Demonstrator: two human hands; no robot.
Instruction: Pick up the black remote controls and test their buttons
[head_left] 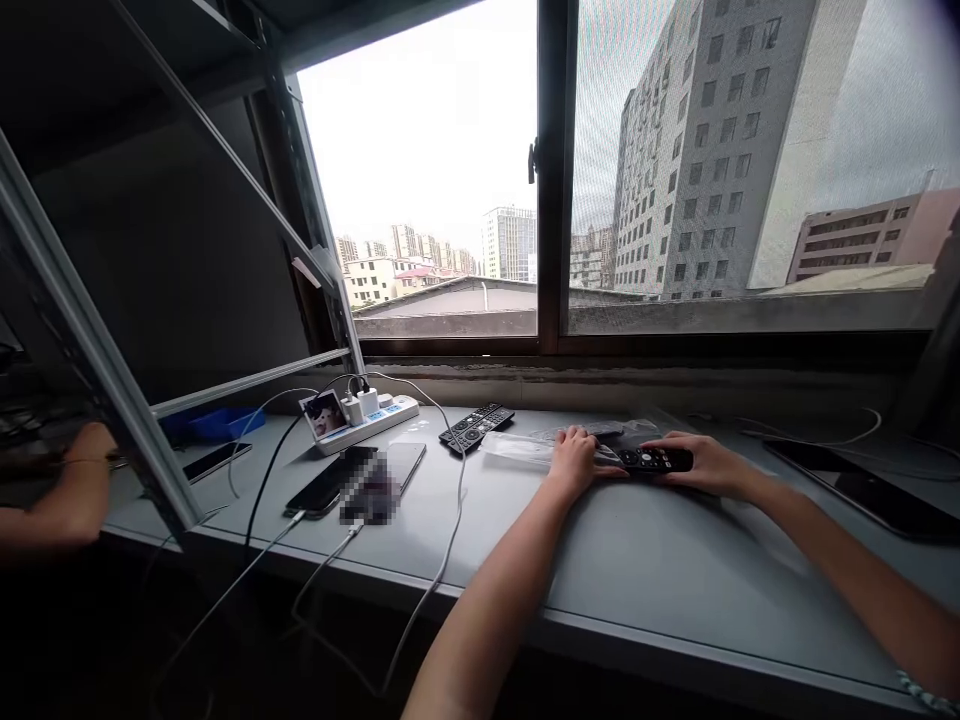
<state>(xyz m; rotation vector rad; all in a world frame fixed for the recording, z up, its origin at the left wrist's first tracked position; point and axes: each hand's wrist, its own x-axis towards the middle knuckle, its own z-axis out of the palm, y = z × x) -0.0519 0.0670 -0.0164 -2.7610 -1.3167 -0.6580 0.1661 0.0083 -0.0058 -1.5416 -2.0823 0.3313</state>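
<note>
A black remote control (654, 460) lies on the grey table (637, 560) below the window. My right hand (709, 463) wraps around its right end. My left hand (574, 461) rests with curled fingers at the remote's left end, on a clear plastic bag (517, 448) that lies flat there. More clear bags (600, 431) lie just behind the hands. Two other black remotes (477, 427) sit side by side further left.
A white power strip (367, 418) with chargers and trailing cables sits at the left, with phones (352, 478) in front of it. A dark tablet (862, 488) lies at the right. Another person's arm (64, 500) shows at the far left behind a metal shelf frame (97, 350).
</note>
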